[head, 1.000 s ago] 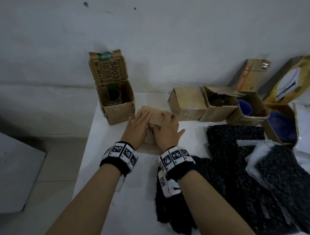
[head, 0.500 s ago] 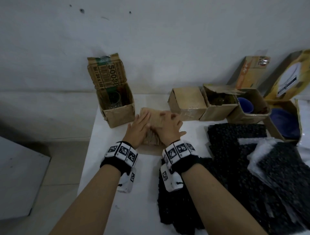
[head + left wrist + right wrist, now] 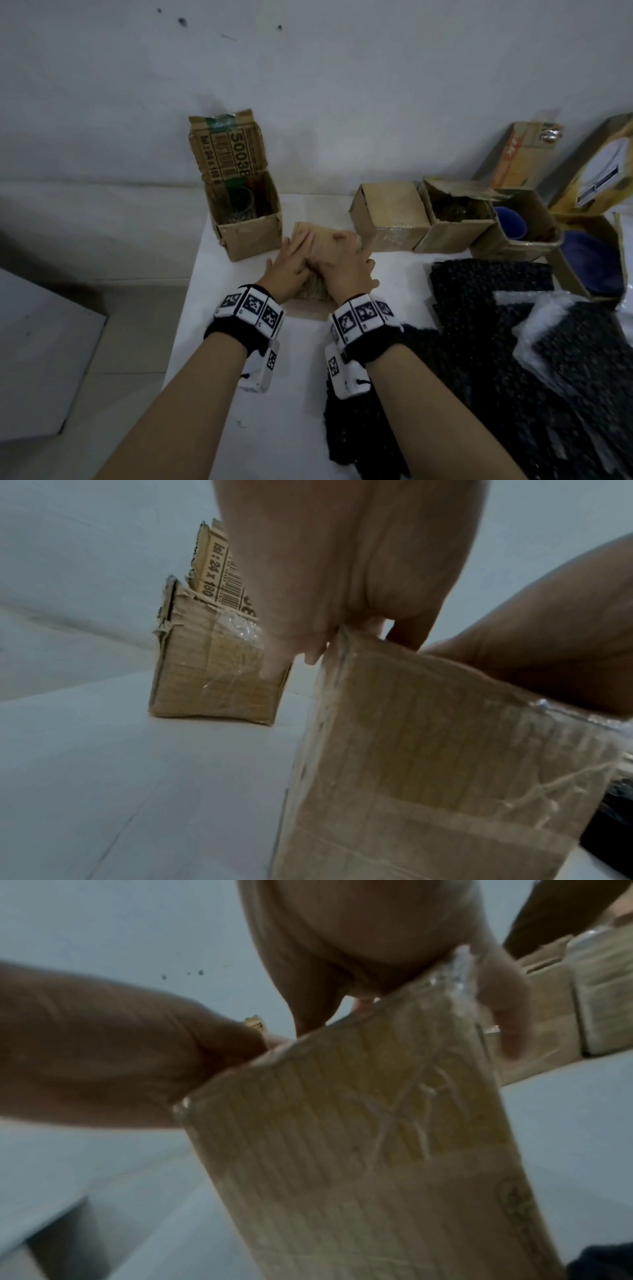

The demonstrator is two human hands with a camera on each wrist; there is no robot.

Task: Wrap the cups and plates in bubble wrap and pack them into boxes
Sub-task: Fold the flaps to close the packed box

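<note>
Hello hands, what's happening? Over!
Left hand and right hand press flat on small cardboard box. Box closed. Nothing blocking.

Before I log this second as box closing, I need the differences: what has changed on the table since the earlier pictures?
Little. Both hands, left hand and right hand, still press on top of the small cardboard box; the right fingers have crept further across its top, toward the far edge. Nothing was picked up or released. The open box with the glass, the row of boxes and the black bubble wrap stayed put.

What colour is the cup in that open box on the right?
Blue. The cup in its open box shows best in the head view.
</note>
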